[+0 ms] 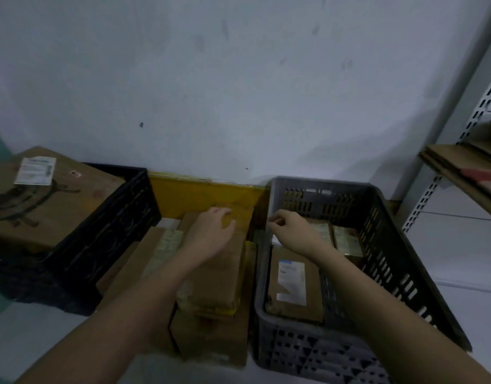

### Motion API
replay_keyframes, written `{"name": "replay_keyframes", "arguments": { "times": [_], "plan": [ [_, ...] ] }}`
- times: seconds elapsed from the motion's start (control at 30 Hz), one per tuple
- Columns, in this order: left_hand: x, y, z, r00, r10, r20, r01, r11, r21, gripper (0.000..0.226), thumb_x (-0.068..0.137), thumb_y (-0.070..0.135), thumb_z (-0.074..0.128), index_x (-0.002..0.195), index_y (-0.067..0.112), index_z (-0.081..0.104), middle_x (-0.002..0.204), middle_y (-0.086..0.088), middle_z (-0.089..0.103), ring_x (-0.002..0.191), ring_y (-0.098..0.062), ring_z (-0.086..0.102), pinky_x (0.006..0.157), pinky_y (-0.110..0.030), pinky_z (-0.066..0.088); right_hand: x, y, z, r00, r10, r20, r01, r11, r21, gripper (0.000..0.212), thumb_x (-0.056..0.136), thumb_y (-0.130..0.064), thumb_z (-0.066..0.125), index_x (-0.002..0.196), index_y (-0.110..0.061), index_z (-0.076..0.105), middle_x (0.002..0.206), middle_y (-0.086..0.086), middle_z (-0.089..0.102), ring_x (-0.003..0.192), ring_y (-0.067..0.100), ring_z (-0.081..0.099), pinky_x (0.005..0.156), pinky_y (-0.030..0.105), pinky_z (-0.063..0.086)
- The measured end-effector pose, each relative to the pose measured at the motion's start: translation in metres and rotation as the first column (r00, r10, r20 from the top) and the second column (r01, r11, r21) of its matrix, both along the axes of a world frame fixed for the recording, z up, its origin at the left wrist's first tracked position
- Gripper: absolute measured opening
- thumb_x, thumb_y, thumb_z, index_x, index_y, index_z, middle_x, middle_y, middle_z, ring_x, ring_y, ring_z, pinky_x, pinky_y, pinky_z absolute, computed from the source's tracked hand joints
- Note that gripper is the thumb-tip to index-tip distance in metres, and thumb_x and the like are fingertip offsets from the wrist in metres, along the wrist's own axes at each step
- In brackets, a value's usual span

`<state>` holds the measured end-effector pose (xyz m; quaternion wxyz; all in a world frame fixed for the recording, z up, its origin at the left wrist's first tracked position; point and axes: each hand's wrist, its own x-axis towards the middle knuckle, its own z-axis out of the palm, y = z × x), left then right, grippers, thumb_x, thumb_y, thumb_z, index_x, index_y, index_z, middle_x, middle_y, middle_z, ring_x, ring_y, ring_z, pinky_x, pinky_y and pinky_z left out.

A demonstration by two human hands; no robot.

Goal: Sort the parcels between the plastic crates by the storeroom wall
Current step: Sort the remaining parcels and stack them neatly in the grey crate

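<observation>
Between the black crate (111,231) and the grey crate (335,353), brown parcels (211,336) sit stacked by the wall (238,79). On the top parcel (216,273) rests the left hand (211,234), fingers (220,211) loosely bent over its far end. Over the grey crate's left rim, the right hand (290,227) has clenched fingers; I cannot tell if they pinch anything. More parcels lie inside that crate.

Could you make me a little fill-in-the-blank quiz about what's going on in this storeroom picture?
1. The left hand rests on a ____ parcel stacked in the yellow crate.
2. The right hand hovers over the ____ crate.
3. The big box with a white label sits on the ____ crate.
4. All three crates stand against a pale ____.

Missing words: cardboard; grey; black; wall
</observation>
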<state>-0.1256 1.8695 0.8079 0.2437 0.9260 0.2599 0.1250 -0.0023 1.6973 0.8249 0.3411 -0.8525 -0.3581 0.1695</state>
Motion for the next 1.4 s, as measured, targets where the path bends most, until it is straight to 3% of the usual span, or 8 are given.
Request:
{"name": "replay_keyframes", "arguments": {
  "times": [0.3,0.43,0.57,0.67,0.87,1.07,1.23,1.4],
  "plan": [
    [-0.053,0.041,-0.037,0.989,0.136,0.064,-0.111,0.949,-0.296,0.052,0.098,0.046,0.052,0.145,0.027,0.042,0.151,0.001,0.039,0.122,-0.017,0.049,0.086,-0.027,0.041,-0.057,0.040,-0.011,0.976,-0.032,-0.217,0.059,0.991,0.116,0.044,0.101,-0.037,0.052,0.140,-0.021,0.042,0.135,0.004,0.049,0.092,0.006,0.054,0.070,0.023,0.046],
    [-0.063,0.040,-0.048,0.985,0.160,0.071,-0.116,0.901,-0.419,0.057,0.097,0.045,0.054,0.148,0.027,0.036,0.151,0.000,0.039,0.133,-0.022,0.042,0.096,-0.033,0.041,-0.074,0.059,-0.024,0.964,-0.107,-0.244,0.132,0.987,0.091,0.053,0.101,-0.034,0.052,0.149,-0.022,0.032,0.148,0.003,0.037,0.079,0.004,0.051,0.060,0.016,0.044],
    [-0.074,0.041,-0.052,0.991,0.133,0.025,-0.103,0.858,-0.504,0.072,0.096,0.044,0.056,0.155,0.026,0.019,0.158,-0.002,0.029,0.142,-0.025,0.033,0.111,-0.045,0.037,-0.092,0.071,-0.042,0.942,-0.196,-0.271,0.224,0.972,0.077,0.060,0.099,-0.032,0.053,0.151,-0.017,0.028,0.149,0.005,0.035,0.123,0.024,0.049,0.098,0.041,0.050],
    [-0.078,0.041,-0.059,0.991,0.128,-0.028,-0.120,0.808,-0.577,0.083,0.093,0.049,0.059,0.157,0.026,0.012,0.160,-0.002,0.025,0.143,-0.025,0.031,0.113,-0.047,0.035,-0.103,0.073,-0.056,0.916,-0.262,-0.305,0.294,0.953,0.066,0.061,0.097,-0.031,0.054,0.150,-0.017,0.028,0.149,0.008,0.034,0.131,0.030,0.044,0.107,0.048,0.044],
    [-0.076,0.039,-0.063,0.997,0.064,0.037,-0.021,0.731,-0.682,0.051,0.092,0.042,0.063,0.136,0.022,0.047,0.131,-0.001,0.058,0.109,-0.017,0.058,0.087,-0.032,0.052,-0.121,0.073,-0.071,0.820,-0.344,-0.458,0.376,0.926,-0.023,0.069,0.101,-0.046,0.046,0.155,-0.017,0.014,0.149,0.009,0.042,0.129,0.030,0.049,0.104,0.042,0.044],
    [-0.067,0.066,-0.047,0.951,0.244,0.187,0.003,0.601,-0.800,0.052,0.093,0.035,0.065,0.140,0.021,0.047,0.111,0.010,0.060,0.096,-0.010,0.061,0.069,-0.028,0.049,-0.119,0.078,-0.050,0.844,-0.261,-0.468,0.407,0.880,0.244,0.061,0.100,-0.058,0.036,0.154,-0.031,0.023,0.145,-0.002,0.045,0.112,0.016,0.053,0.089,0.034,0.046],
    [-0.065,0.090,-0.023,0.864,0.395,0.314,0.161,0.374,-0.913,0.032,0.098,0.034,0.057,0.129,0.028,0.058,0.116,0.006,0.068,0.098,-0.015,0.068,0.062,-0.029,0.057,-0.107,0.076,-0.033,0.749,-0.218,-0.626,0.493,0.814,0.307,0.074,0.092,-0.067,0.045,0.152,-0.028,0.029,0.147,0.002,0.045,0.127,0.025,0.051,0.102,0.054,0.048],
    [-0.067,0.084,-0.018,0.866,0.320,0.385,0.169,0.538,-0.826,0.038,0.098,0.032,0.057,0.134,0.043,0.049,0.126,0.005,0.055,0.109,-0.013,0.059,0.076,-0.029,0.053,-0.120,0.079,-0.021,0.528,0.083,-0.845,0.475,0.796,0.375,0.054,0.089,-0.063,0.057,0.137,-0.042,0.044,0.130,0.001,0.061,0.109,0.028,0.066,0.070,0.049,0.060]
  ]
}}
